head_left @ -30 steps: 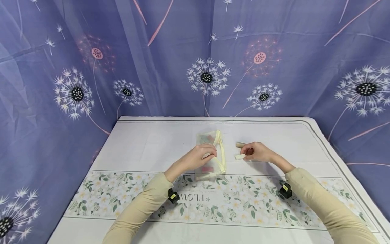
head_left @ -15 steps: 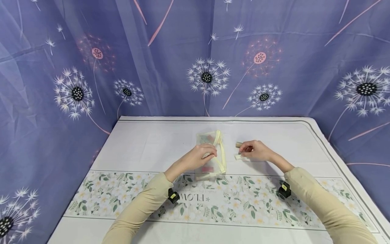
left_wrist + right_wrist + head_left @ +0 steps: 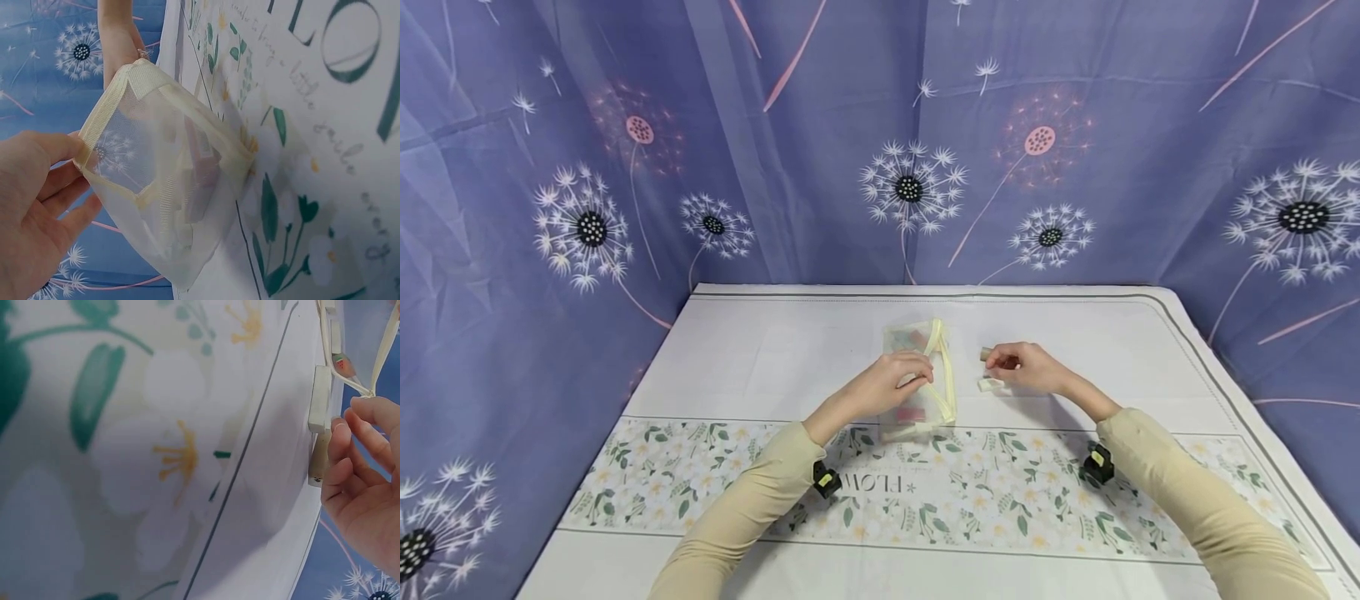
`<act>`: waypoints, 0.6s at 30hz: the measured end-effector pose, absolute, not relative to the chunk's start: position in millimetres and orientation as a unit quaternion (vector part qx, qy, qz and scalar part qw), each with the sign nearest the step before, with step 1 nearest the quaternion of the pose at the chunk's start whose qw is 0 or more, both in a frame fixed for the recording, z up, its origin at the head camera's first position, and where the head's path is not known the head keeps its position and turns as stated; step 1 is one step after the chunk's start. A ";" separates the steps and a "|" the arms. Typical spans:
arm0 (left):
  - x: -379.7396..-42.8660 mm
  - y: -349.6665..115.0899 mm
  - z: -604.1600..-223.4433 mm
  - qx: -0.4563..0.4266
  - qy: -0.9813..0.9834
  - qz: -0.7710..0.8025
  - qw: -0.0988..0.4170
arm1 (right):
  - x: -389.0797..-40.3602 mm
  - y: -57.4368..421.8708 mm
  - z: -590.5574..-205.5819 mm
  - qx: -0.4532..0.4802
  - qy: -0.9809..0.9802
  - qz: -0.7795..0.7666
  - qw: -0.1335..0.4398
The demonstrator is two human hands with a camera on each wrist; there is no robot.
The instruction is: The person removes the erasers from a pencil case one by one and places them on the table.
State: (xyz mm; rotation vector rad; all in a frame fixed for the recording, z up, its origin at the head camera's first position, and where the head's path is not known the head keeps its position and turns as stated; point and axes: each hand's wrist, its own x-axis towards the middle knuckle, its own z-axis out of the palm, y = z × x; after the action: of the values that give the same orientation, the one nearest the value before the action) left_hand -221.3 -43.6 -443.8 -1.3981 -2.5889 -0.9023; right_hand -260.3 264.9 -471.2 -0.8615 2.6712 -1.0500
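My left hand (image 3: 904,382) pinches the cream-trimmed rim of a translucent mesh bag (image 3: 215,234), holding its mouth apart toward the right. Small pieces, one of them pinkish red (image 3: 912,414), show through the mesh. To the right of the bag lie a whitish block (image 3: 320,400) and a khaki block (image 3: 317,459). Over these two blocks is my right hand (image 3: 1028,368), its fingers loosely bent. In the right wrist view, its fingertips are right at the khaki block, and the whitish one lies apart from them.
A white cloth with a floral band (image 3: 985,492) covers the table. Purple curtains with dandelion prints (image 3: 820,167) rise behind it and at the sides. A small piece with a watermelon-like print (image 3: 341,365) appears by the bag's rim in the right wrist view.
My right hand has come off the whitish block and shifted slightly up and left toward the khaki block. The left hand and the bag stay in place.
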 end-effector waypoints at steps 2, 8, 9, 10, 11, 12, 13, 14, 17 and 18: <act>-221.6 -43.9 -443.9 -0.453 -0.840 -0.295 0.033 | -260.6 263.7 -470.4 -0.285 0.889 -0.350 0.077; -221.5 -43.5 -442.9 -0.450 -0.842 -0.294 0.036 | -260.7 257.3 -469.2 -0.295 0.883 -0.357 0.079; -221.2 -43.4 -442.5 -0.450 -0.843 -0.293 0.037 | -260.1 255.5 -468.2 -0.296 0.884 -0.354 0.079; -220.9 -43.3 -442.1 -0.450 -0.842 -0.294 0.038 | -257.9 253.0 -464.3 -0.297 0.884 -0.352 0.080; -220.7 -43.2 -442.0 -0.450 -0.842 -0.293 0.039 | -255.1 250.1 -459.5 -0.298 0.884 -0.350 0.082; -220.6 -43.2 -442.0 -0.450 -0.843 -0.294 0.038 | -255.4 249.8 -459.5 -0.299 0.884 -0.351 0.083; -220.4 -43.2 -441.9 -0.450 -0.843 -0.293 0.039 | -255.7 249.6 -459.4 -0.302 0.882 -0.352 0.082; -220.3 -43.2 -441.7 -0.449 -0.843 -0.293 0.038 | -256.0 249.4 -459.5 -0.306 0.881 -0.353 0.080; -220.7 -43.0 -442.1 -0.448 -0.845 -0.292 0.035 | -260.7 251.9 -465.2 -0.331 0.869 -0.363 0.066; -220.9 -43.0 -442.2 -0.447 -0.845 -0.290 0.035 | -263.9 253.6 -469.8 -0.334 0.866 -0.366 0.064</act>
State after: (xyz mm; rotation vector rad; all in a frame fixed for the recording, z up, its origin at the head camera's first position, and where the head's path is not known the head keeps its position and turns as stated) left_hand -220.9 -43.0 -442.2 -1.3747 -2.5978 -0.8926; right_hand -263.9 253.6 -469.8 -1.0098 2.6151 -1.1037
